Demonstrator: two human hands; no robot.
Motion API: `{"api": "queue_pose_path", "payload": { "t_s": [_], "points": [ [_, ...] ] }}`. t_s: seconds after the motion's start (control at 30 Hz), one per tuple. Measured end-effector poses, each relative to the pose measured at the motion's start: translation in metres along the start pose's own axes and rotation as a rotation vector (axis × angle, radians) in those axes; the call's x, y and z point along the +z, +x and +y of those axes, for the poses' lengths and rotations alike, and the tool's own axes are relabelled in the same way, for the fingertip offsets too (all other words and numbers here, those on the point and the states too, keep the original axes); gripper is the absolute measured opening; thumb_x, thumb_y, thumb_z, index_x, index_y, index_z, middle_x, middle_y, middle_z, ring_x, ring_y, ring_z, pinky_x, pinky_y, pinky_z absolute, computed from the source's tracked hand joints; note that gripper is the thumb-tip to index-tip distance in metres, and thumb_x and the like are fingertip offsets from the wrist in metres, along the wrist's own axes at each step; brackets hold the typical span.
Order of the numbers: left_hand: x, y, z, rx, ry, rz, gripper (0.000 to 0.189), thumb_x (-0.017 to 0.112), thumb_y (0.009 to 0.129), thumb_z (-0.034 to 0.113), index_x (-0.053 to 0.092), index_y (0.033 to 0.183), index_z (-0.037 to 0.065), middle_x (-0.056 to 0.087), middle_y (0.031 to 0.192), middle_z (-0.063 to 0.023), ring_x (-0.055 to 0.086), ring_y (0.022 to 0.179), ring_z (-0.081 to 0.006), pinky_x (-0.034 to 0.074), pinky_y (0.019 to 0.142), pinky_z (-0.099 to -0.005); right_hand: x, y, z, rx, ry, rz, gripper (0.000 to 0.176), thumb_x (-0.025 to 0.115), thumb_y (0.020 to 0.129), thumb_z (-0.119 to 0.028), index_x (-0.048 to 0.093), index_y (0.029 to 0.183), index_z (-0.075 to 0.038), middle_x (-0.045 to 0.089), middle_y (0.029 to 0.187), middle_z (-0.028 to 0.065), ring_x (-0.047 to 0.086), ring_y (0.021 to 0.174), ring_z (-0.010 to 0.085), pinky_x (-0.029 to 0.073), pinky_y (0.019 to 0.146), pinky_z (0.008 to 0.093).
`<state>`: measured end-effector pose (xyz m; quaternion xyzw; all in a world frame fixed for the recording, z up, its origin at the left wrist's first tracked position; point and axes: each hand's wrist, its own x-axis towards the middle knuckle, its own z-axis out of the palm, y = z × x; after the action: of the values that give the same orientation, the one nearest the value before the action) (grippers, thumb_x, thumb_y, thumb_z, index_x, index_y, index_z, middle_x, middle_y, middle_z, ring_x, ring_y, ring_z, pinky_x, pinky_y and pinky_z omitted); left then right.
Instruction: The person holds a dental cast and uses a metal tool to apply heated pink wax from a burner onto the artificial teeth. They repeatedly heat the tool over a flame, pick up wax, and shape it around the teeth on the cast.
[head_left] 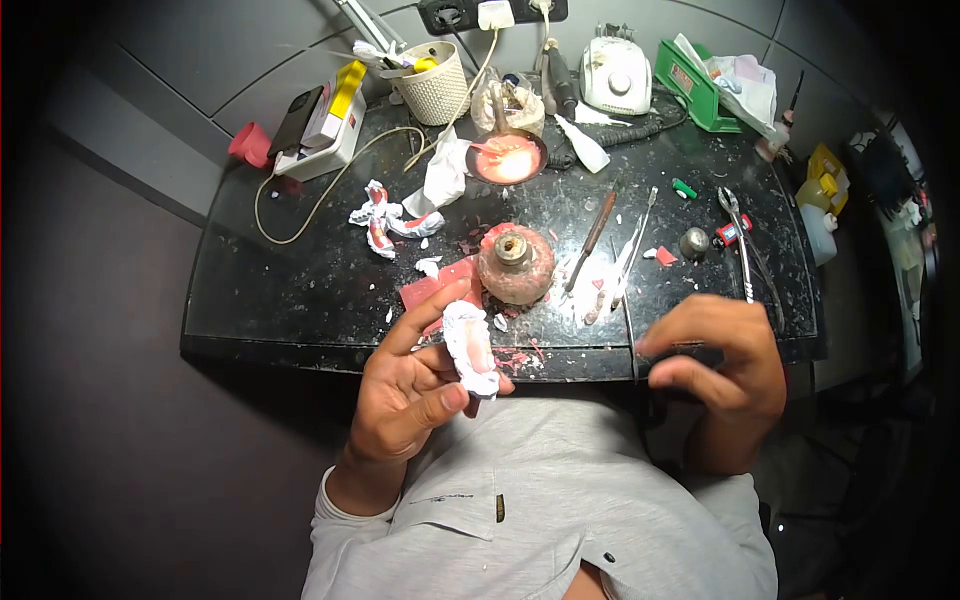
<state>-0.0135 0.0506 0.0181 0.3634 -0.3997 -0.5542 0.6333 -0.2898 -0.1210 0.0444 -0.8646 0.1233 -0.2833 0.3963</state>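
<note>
My left hand [395, 405] grips a white plaster dental cast [462, 345] with a pink area along it, thumb at its lower end and fingers behind it. My right hand [725, 355] hovers near the bench's front edge, thumb and fingers apart, with nothing between them. A thin dark tool [629, 330] lies just left of its fingertips. Beyond the cast stands a round burner [515, 275] spattered with pink wax. Partly behind my left fingers are pink wax sheets [458, 272].
A pan of pink wax [508, 160] sits behind the burner, with more plaster casts [380, 220] to the left. A wax knife [592, 240], a carver [640, 235] and pliers [738, 235] lie on the right. Along the back are a woven basket [437, 90] and a green bin [690, 90].
</note>
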Motion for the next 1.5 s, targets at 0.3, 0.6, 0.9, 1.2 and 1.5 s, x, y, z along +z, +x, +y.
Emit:
{"api": "queue_pose_path", "payload": {
  "t_s": [0.3,0.6,0.9,1.2,1.5],
  "points": [
    [-0.017,-0.012,0.001,0.17,0.031,0.046,0.103,0.084,0.072,-0.003,0.019,0.152,-0.007,0.069,0.107,-0.0193,0.07,0.097,-0.027,0.056,0.088,-0.036,0.028,0.042,0.04,0.224,-0.589,0.187,0.032,0.064,0.077,0.014,0.068,0.106,-0.001,0.066,0.111,0.0152,0.063,0.104,0.0351,0.05,0.09,0.0386],
    [-0.041,-0.029,0.004,0.306,-0.08,-0.133,0.093,0.077,0.078,-0.011,0.022,0.152,0.0,0.067,0.111,-0.018,0.067,0.106,-0.0235,0.051,0.097,-0.0368,0.024,0.045,0.023,0.19,-0.668,0.071,0.035,0.069,0.073,0.014,0.068,0.105,-0.001,0.067,0.11,0.013,0.062,0.102,0.0327,0.051,0.086,0.0403],
    [-0.051,-0.023,-0.004,0.226,-0.042,0.191,0.084,0.069,0.071,-0.005,0.034,0.147,-0.004,0.066,0.105,-0.0153,0.068,0.09,-0.0198,0.054,0.089,-0.0324,0.002,0.02,-0.015,0.204,-0.644,-0.057,0.031,0.077,0.075,-0.001,0.068,0.104,-0.002,0.069,0.101,0.0151,0.066,0.093,0.0348,0.052,0.082,0.0407],
    [-0.048,-0.019,-0.003,0.208,0.011,0.194,0.085,0.069,0.072,-0.004,0.031,0.148,-0.007,0.066,0.104,-0.0141,0.068,0.09,-0.0182,0.055,0.088,-0.0316,0.021,0.003,-0.011,0.229,-0.499,-0.253,0.031,0.075,0.085,-0.025,0.066,0.104,-0.002,0.065,0.089,0.0137,0.064,0.086,0.0351,0.051,0.076,0.0432],
    [-0.044,-0.018,-0.002,0.242,0.037,0.226,0.082,0.068,0.072,-0.005,0.034,0.146,-0.005,0.067,0.103,-0.0148,0.069,0.091,-0.0187,0.055,0.09,-0.0331,0.015,0.0,0.004,0.149,-0.628,-0.029,0.022,0.074,0.087,-0.019,0.065,0.097,-0.002,0.065,0.085,0.0124,0.065,0.082,0.0331,0.052,0.072,0.0416]
  ]
}}
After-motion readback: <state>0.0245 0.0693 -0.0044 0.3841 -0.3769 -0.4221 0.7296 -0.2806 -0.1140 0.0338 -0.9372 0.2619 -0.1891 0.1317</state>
